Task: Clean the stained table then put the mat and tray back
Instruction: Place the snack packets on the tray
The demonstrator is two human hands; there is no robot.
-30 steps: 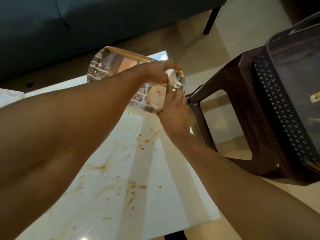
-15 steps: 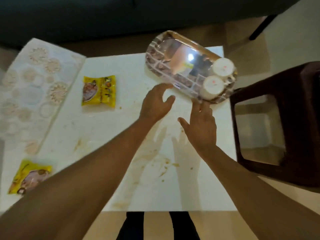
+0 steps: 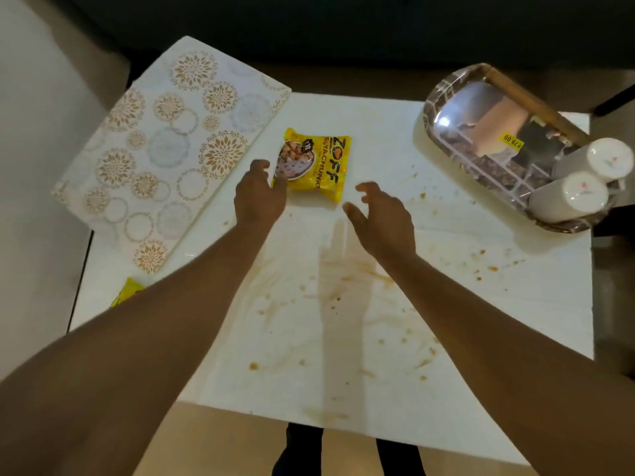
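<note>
We're clearing the stained surface [image 3: 343, 338] before any wiping, by our reading: brown splashes spread across the near and right side, and the yellow packet [image 3: 314, 164] lies right in the middle. Our left hand [image 3: 259, 194] reaches in with loosely curled fingers touching the packet's near-left corner, not yet gripping it. Our right hand [image 3: 381, 218] hovers just beside the packet, fingers spread and holding nothing. Next we need a proper pinch to lift it away. The mat [image 3: 165, 149] hangs off the far left edge, the tray [image 3: 443, 97] with two cups [image 3: 584, 180] sits far right
</note>
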